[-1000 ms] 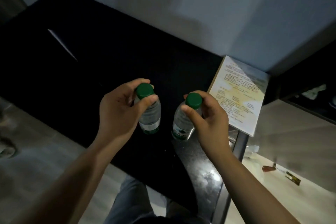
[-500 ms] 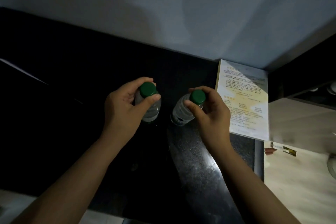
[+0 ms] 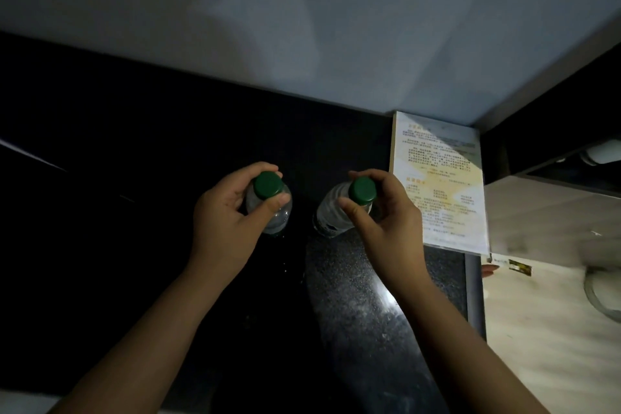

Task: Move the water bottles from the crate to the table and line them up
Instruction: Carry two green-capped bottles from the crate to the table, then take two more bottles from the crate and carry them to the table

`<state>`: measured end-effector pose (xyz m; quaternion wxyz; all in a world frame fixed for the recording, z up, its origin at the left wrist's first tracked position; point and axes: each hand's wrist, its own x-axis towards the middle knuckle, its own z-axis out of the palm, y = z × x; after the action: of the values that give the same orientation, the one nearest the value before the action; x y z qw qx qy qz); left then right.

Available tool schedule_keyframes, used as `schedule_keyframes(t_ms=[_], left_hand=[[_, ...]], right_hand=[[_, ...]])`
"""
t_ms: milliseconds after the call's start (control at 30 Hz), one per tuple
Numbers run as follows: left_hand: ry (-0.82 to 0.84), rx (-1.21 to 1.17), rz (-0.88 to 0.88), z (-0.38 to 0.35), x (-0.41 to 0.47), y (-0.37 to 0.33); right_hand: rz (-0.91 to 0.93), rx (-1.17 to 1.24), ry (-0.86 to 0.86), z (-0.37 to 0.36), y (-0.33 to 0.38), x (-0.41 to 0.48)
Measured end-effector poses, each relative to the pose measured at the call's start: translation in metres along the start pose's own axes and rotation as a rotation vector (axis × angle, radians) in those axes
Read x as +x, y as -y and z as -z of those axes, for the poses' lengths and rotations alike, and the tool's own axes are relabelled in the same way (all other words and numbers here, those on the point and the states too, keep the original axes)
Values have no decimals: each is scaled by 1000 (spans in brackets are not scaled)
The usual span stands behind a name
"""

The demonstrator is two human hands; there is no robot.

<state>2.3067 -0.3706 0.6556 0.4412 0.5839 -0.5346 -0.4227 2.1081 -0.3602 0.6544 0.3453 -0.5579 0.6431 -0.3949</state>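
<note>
- Wall (image 3: pixel 302 27): pale and plain, fills the top of the head view. It meets the back edge of the table.
- Table (image 3: pixel 100 178): black top, mostly in deep shadow. A lit speckled patch shows between the forearms, and a few pale specks lie near the bottle bases.
- Floor (image 3: pixel 554 346): light-coloured, right of the table edge. Small bits of litter lie on it, too blurred to identify.
- Printed sheet (image 3: pixel 440 185): cream page with dense text, flat on the table's far right corner, just beside the right hand. Text unreadable.
- Left hand (image 3: pixel 225 222): fingers curled round the neck of the left bottle, thumb on the near side just below the cap, fingertips on the far side.
- Right hand (image 3: pixel 389 222): same pinch on the right bottle's neck, thumb near side, fingers wrapped over the far side.
- Left bottle (image 3: pixel 279 215): clear plastic, roughly upright over the table middle. Can't tell if its base touches the top.
- Right bottle (image 3: pixel 331 212): clear with a label band, tilted so its base leans toward the left bottle. The two are near but apart. Base contact with the table also unclear.
- Left cap (image 3: pixel 267 184) and right cap (image 3: pixel 362 190): both green, both screwed on.
</note>
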Motion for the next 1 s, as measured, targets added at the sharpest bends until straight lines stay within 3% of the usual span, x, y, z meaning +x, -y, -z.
schedule_keyframes(t_ms=[233,400,667,1000], left_hand=[[146,376,-68,10,9,-20],[323,689,-281,5,-3,-68],[579,716,-337,-34,-64,-106],[842,767,-620,-171,-190,-160]], right_hand=[[-56,-311,78,26,4,-21],[-86,-504,109,59,11,-63],[-157,-591,17,121,11,-132],[-380,-543,-313,251,-32,-293]])
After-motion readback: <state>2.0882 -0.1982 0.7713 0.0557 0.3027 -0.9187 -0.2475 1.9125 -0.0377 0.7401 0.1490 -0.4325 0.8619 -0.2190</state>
